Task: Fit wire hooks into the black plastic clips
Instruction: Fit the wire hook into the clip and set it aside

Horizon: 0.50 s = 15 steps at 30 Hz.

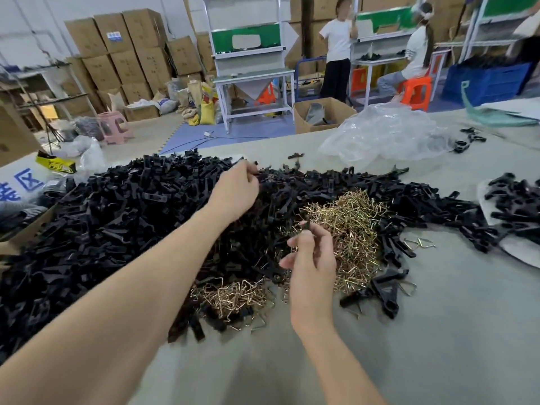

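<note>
A big heap of black plastic clips covers the left and middle of the grey table. Brass-coloured wire hooks lie in a mound right of centre, with a smaller bunch of hooks nearer me. My left hand reaches over the far part of the heap and pinches a black clip at its fingertips. My right hand hovers over the hook mound, fingers curled, pinching a small dark piece between thumb and forefinger; what that piece is stays unclear.
A crumpled clear plastic bag lies at the table's far right. More black clips sit on a white sheet at the right edge. Cardboard boxes, stools, workbenches and two people stand beyond the table.
</note>
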Tool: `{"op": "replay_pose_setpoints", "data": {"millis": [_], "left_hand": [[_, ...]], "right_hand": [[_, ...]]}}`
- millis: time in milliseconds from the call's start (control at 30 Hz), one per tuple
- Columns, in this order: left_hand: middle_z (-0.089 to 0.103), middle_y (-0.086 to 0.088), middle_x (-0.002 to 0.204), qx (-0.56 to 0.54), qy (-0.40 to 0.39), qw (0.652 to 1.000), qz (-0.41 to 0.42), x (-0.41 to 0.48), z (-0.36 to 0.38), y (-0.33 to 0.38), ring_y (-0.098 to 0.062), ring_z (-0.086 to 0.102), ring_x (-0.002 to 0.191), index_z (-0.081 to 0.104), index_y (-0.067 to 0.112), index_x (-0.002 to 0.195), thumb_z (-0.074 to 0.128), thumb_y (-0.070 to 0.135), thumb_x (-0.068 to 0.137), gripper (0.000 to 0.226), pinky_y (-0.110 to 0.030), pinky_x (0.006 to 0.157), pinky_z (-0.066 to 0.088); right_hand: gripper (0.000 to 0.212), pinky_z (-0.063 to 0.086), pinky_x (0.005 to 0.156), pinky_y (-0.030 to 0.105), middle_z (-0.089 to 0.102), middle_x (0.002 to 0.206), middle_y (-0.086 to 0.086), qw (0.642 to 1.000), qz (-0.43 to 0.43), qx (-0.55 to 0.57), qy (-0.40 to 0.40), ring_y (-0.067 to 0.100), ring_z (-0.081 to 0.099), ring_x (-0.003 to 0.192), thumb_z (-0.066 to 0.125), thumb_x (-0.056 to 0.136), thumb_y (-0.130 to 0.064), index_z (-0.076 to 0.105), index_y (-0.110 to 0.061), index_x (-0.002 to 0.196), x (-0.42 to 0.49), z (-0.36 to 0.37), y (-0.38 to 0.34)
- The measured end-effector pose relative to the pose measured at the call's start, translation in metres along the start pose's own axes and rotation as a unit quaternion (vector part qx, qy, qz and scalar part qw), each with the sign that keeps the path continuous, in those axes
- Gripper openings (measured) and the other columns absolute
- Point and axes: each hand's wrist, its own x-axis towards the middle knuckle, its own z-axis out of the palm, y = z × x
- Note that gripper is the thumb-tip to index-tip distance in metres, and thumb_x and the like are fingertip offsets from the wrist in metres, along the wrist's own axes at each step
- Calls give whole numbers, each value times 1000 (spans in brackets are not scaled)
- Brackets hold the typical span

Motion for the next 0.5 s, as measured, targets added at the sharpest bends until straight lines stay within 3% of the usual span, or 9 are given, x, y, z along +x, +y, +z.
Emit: {"op": "replay_pose_setpoints", "data": {"millis": [33,100,200,367,500], "left_hand": [[62,-9,120,114,-4,993,26,-5,-9,-20,-28,61,103,55,17,131,42,22,103,31,-39,85,51],[52,-11,133,323,-26,944,71,-14,-20,-52,-33,50,121,50,19,139,42,37,103,41,-45,100,41],[42,-9,141,462,-83,876,110,-29,-20,-76,-32,42,129,37,20,148,41,49,102,54,-45,103,36],[51,-2,134,458,-70,876,136,-47,-21,-85,-25,48,127,43,21,138,50,42,101,43,-40,101,39],[64,4,126,283,-24,950,129,-63,-26,-84,-21,56,118,54,24,131,50,38,101,33,-39,100,37]], "right_hand": [[15,46,58,17,67,81,-15,1000,1,-5,-14,6,58,59,44,106,-29,57,-36,109,-1,1,1],[14,46,57,17,67,77,-14,999,-6,-19,-32,6,58,57,44,106,-28,57,-33,106,-3,3,1],[14,47,57,14,68,75,-13,998,-17,-38,-52,4,57,56,43,106,-27,57,-30,105,-6,5,3],[15,50,62,25,68,79,-10,996,10,-36,-79,9,58,61,44,105,-26,58,-30,106,-11,9,5],[16,54,64,22,67,79,-9,992,80,2,-98,8,63,70,52,103,-25,67,-28,106,-11,12,5]]}}
